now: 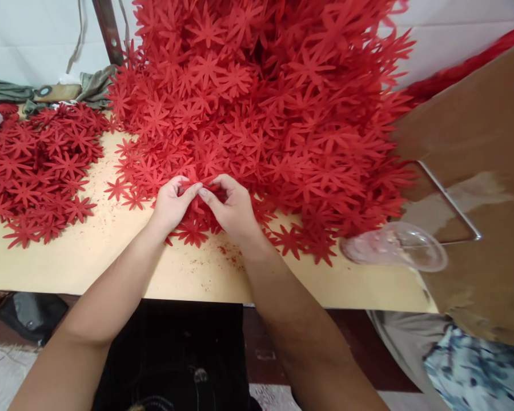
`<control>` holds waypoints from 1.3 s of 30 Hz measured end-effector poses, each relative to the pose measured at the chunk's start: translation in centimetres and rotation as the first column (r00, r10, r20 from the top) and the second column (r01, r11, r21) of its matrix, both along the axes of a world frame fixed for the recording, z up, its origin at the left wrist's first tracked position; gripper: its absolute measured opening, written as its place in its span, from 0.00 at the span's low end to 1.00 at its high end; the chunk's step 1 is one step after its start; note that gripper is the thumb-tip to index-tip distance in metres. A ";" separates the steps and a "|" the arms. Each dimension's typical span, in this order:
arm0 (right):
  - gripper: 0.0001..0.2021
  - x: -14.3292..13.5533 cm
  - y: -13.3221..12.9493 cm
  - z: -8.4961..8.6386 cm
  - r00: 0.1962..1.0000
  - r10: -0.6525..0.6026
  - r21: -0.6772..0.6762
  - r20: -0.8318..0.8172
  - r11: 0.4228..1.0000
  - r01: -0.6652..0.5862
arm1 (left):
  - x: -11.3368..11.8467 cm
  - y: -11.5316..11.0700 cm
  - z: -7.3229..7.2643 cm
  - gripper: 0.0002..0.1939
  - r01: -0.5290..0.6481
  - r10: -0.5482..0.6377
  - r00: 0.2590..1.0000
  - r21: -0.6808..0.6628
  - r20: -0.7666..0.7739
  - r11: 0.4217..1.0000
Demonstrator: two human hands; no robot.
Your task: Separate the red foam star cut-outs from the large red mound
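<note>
The left hand (173, 205) pinches a thin, red, many-petalled flower cutout (196, 204), seemingly fabric, its spread partly hidden; it lies midway to the right hand (233, 208), which grips it likewise. Beyond rises a large heap of red flower cutouts (257, 108).

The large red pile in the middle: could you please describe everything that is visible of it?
The large red pile is many overlapping flower-like pieces with slender petals, perhaps cloth. It rises from the pale tabletop past the picture's top. The left hand and right hand pinch red material near its front edge.
</note>
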State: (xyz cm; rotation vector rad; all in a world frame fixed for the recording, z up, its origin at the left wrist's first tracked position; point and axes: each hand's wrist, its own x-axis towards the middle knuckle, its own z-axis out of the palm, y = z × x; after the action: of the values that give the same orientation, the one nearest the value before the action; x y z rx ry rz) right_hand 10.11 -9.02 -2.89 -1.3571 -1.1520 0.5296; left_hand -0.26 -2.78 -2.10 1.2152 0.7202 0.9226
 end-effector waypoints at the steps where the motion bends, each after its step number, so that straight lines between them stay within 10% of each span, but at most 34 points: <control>1: 0.14 0.0 0.1 0.0 0.999 0.000 0.000 -0.048 1.000 0.000 | 0.1 -0.1 0.0 0.12 -0.004 0.004 1.000 -0.017 0.005 1.000; 12: 0.12 0.5 0.3 0.1 0.973 -0.124 0.141 -0.192 0.978 0.153 | -0.2 -0.4 0.8 0.21 0.106 -0.102 0.994 -0.099 0.047 0.989; 31: 0.17 0.7 0.3 0.4 0.929 0.109 0.067 -0.354 0.994 -0.091 | 0.0 -0.4 -0.1 0.20 0.167 -0.167 0.986 0.028 -0.011 0.985; 39: 0.12 4.1 1.1 -2.1 0.935 -0.220 0.090 -0.277 0.963 0.253 | -0.4 -0.3 0.4 0.20 0.137 -0.134 0.990 0.073 -0.038 0.988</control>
State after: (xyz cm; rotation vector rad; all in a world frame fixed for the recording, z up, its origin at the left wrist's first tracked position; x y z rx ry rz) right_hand 14.24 -7.97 -4.95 -1.2535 -0.7774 0.4410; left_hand -0.67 -3.04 -1.71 1.3320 0.6254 0.8247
